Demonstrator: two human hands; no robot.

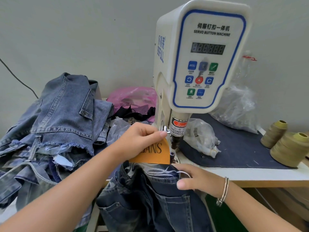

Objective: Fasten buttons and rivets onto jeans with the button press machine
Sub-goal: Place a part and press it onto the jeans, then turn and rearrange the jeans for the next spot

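Observation:
A white servo button machine (200,52) stands on the table, its dark punch (175,141) pointing down at the lower die (172,154). Dark blue jeans (150,195) hang over the table's front edge, with the waistband just below the die. My left hand (142,139) pinches the top of an orange label (155,153) printed with black letters and holds it up beside the punch. My right hand (194,180) grips the waistband to the right, thumb on the near side.
A heap of lighter blue jeans (55,128) fills the left. Behind it lies a pink bag (133,96). Clear plastic bags (202,136) rest on a dark denim mat (242,148). Two olive thread cones (287,148) stand at right.

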